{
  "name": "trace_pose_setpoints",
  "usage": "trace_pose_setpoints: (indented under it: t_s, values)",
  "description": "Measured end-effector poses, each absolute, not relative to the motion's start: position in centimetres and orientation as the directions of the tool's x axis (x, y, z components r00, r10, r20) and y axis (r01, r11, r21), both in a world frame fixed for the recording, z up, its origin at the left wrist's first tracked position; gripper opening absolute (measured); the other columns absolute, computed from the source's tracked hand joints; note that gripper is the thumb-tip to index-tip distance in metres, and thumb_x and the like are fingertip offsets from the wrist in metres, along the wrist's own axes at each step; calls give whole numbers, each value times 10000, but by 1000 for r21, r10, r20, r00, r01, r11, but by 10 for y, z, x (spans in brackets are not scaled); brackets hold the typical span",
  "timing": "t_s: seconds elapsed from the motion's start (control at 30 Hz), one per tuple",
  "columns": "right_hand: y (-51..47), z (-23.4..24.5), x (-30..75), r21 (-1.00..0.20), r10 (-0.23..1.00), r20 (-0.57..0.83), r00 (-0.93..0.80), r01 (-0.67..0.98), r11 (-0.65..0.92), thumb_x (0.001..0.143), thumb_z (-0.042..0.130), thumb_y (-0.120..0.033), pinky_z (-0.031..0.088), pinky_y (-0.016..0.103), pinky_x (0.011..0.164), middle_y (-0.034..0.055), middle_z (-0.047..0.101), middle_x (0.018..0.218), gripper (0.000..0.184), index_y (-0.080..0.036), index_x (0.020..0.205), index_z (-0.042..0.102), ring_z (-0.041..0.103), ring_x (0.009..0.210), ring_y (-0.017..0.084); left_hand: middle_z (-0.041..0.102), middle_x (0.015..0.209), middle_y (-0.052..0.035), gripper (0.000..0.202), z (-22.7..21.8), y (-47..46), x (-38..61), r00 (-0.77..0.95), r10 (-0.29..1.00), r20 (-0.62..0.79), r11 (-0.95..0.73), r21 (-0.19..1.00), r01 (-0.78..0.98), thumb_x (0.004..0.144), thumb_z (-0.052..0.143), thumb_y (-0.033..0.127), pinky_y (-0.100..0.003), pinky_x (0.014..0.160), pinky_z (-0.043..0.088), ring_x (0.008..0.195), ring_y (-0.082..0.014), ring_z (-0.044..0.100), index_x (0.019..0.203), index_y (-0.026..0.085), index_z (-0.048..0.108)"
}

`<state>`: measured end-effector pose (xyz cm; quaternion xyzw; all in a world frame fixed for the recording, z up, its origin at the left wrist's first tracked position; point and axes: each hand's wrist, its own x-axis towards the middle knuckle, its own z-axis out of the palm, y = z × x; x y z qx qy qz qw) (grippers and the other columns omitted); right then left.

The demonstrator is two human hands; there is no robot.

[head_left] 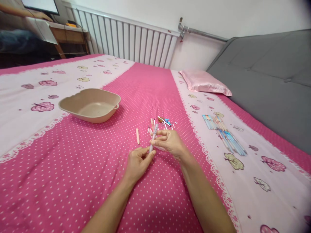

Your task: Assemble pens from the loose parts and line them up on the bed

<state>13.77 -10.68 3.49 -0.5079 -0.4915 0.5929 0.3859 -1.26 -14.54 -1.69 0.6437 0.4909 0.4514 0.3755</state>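
Note:
Both hands grip one slim, pale pen (155, 133) that stands tilted between them. My left hand (139, 161) pinches its lower end with thumb and finger. Higher up, my right hand (170, 142) closes its fingertips around the barrel. Just left of the pen, a pink pen-shaped piece (137, 136) lies on the bedsheet. Behind my hands is a loose pile of pen parts (165, 121), thin white sticks with small brown and blue pieces; my right hand partly hides it.
A beige plastic basin (89, 103) sits on the bed at left. Two rows of pens (224, 132) lie at right. Farther back are a pink pillow (204, 82), a grey headboard (262, 71) and a white radiator (126, 35). Another person's arm (24, 13) rests at a desk.

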Motion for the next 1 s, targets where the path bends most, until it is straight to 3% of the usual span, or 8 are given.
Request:
trace_pose_setpoints:
  t_s: [0.23, 0.33, 0.4, 0.47, 0.57, 0.77, 0.87, 1.0]
  values:
    - [-103, 38, 137, -991, 947, -41, -319, -107, -79, 590, 820, -328, 511, 277, 714, -23, 639, 741, 573, -187, 1082, 562, 644, 700, 136, 670, 775, -34, 295, -23, -139, -14, 41, 960, 278, -277, 912, 301, 806, 601, 404, -264, 668, 417, 694, -169, 558, 948, 171, 715]
    - [-106, 34, 133, -998, 960, 1, -279, -62, -17, 713, 730, -360, 504, 294, 784, 25, 654, 898, 465, -205, 1114, 551, 642, 834, 152, 686, 781, -34, 396, -24, -136, -18, 13, 976, 218, -214, 940, 267, 836, 541, 465, -260, 644, 435, 659, -165, 577, 1065, 170, 673]
    - [-115, 26, 128, -995, 962, 30, -270, 85, 54, 738, 705, -342, 494, 310, 819, 71, 650, 999, 417, -168, 1094, 577, 632, 898, 172, 673, 687, -23, 450, -25, -132, -20, -28, 977, 214, -194, 928, 318, 826, 524, 519, -262, 606, 434, 597, -167, 573, 1055, 164, 677]
    - [-128, 16, 122, -988, 972, 50, -232, 129, 81, 699, 740, -321, 494, 341, 814, 95, 633, 1105, 507, -169, 1151, 570, 633, 887, 190, 702, 778, -39, 463, -24, -130, -20, -67, 967, 246, -211, 920, 330, 817, 517, 549, -272, 646, 451, 669, -183, 609, 1042, 179, 681]
    - [-152, 3, 116, -977, 993, 24, -115, 208, 48, 692, 733, -285, 514, 350, 740, 114, 609, 1177, 635, -202, 1276, 500, 648, 826, 194, 695, 962, -58, 427, -21, -136, -18, -78, 958, 275, -256, 947, 193, 818, 523, 550, -280, 752, 471, 861, -202, 622, 973, 190, 693]
    - [-194, 5, 107, -998, 995, 29, -95, 45, 34, 725, 654, -175, 495, 335, 762, 48, 674, 802, 158, -150, 878, 682, 645, 763, 183, 625, 1084, -56, 376, -12, -180, -12, -43, 982, 182, -187, 971, -150, 751, 642, 515, -289, 845, 487, 1016, -213, 581, 931, 189, 690]
    - [-219, 12, 104, -998, 993, 53, -110, 23, 55, 739, 634, -180, 484, 317, 745, 37, 657, 799, 143, -143, 873, 666, 619, 740, 163, 639, 1067, -65, 421, -4, -208, -12, -6, 995, 96, -96, 974, -204, 729, 665, 519, -302, 802, 513, 977, -221, 605, 992, 191, 680]
    - [-258, 22, 105, -999, 986, 50, -161, -1, 51, 798, 578, -242, 463, 306, 734, 35, 636, 804, 153, -146, 885, 659, 589, 757, 157, 637, 1097, -88, 448, 14, -242, -14, 47, 992, 113, -108, 989, -99, 702, 678, 542, -315, 819, 507, 1023, -246, 591, 969, 184, 709]
